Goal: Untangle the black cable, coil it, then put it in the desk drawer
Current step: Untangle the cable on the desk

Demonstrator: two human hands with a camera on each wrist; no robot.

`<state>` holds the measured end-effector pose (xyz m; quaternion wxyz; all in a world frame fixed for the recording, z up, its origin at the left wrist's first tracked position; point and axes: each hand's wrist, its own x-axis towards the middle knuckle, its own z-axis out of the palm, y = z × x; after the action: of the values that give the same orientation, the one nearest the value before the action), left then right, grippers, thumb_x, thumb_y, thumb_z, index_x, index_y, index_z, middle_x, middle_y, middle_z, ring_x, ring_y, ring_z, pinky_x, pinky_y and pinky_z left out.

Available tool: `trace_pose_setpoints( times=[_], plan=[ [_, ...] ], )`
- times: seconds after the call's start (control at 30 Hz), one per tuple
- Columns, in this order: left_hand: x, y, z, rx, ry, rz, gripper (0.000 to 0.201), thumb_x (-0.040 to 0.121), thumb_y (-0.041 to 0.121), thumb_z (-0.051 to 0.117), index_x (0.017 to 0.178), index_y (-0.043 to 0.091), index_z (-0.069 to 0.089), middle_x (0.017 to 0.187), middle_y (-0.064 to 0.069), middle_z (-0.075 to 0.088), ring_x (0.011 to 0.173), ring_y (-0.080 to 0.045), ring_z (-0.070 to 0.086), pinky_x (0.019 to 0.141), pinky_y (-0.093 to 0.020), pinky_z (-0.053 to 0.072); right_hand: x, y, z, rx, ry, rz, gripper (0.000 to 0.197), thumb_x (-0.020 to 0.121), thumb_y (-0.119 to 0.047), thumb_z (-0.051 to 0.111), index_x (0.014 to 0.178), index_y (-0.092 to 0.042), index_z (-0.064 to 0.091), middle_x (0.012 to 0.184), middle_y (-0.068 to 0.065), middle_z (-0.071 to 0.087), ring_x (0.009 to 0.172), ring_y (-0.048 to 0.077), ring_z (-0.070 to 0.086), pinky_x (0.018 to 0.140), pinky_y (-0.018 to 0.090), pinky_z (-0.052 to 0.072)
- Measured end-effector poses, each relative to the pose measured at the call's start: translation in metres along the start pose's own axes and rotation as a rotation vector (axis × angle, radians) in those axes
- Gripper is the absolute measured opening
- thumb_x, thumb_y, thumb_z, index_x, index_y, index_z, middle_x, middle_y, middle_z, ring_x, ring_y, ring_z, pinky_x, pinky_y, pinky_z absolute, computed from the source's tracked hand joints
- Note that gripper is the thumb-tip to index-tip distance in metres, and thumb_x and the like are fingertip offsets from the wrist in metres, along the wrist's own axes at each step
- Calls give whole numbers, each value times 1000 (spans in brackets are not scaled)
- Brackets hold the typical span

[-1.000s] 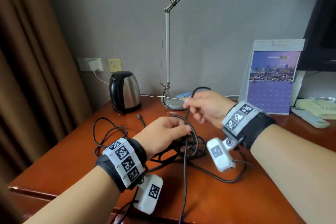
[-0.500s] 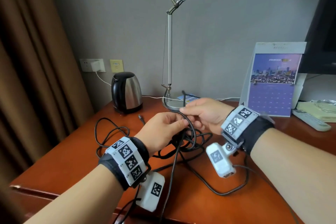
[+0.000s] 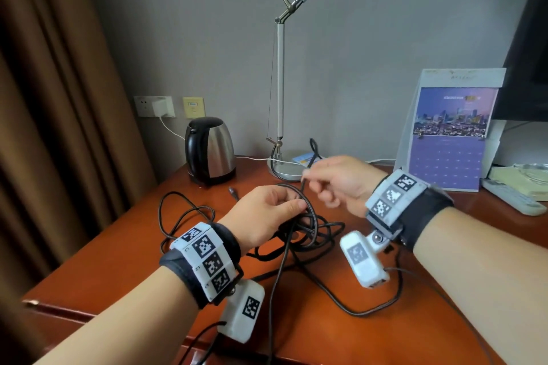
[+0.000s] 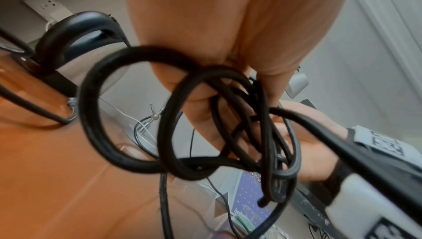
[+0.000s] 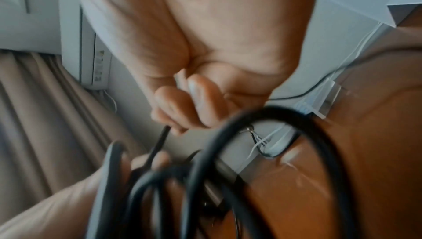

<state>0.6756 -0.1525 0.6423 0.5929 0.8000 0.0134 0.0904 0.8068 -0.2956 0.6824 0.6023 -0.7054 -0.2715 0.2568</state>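
Note:
The black cable [image 3: 318, 231] lies tangled in the middle of the wooden desk [image 3: 118, 252], with loose loops trailing left and right. My left hand [image 3: 267, 213] grips a bundle of its loops [image 4: 228, 134] just above the desk. My right hand [image 3: 335, 178] is a little higher and to the right, pinching one strand [image 5: 160, 142] near its free end, which sticks up behind the hand [image 3: 313, 147]. The strand runs down from the right hand into the bundle. No drawer is visible.
A steel kettle [image 3: 209, 149] stands at the back left, a desk lamp base [image 3: 284, 170] behind the hands, a calendar [image 3: 450, 139] at the back right. A remote [image 3: 513, 197] and papers lie far right. Brown curtain [image 3: 59, 127] hangs on the left.
My right hand came down to meet the left hand, then pulled up and right again with a strand. The left hand kept hold of the bundle.

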Motion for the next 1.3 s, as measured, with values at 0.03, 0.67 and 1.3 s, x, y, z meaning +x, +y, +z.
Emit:
trace_pose_setpoints(
  times=[0.03, 0.67, 1.3],
  plan=[
    [-1, -1, 0, -9, -18, -11, 22, 102, 21, 64, 91, 2, 69, 90, -13, 78, 80, -26, 71, 86, -49, 60, 7, -5, -7, 97, 137, -27, 21, 101, -13, 59, 80, -8, 56, 62, 4, 50, 39, 10, 39, 36, 18, 23],
    [-2, -3, -4, -36, 104, 2, 23, 105, 17, 60, 84, 7, 63, 87, -13, 77, 81, -23, 74, 73, -34, 63, 13, -14, -3, 10, 43, 42, 19, 100, -28, 64, 92, -11, 60, 63, -1, 47, 43, 11, 37, 39, 20, 24],
    [-1, 2, -8, -45, 157, 108, 22, 105, 23, 59, 100, 3, 68, 92, -12, 79, 82, -25, 74, 81, -45, 62, 0, -65, 31, -510, -224, -104, 14, 101, -16, 58, 90, -8, 59, 60, 1, 48, 45, 11, 41, 39, 22, 31]
  ],
)
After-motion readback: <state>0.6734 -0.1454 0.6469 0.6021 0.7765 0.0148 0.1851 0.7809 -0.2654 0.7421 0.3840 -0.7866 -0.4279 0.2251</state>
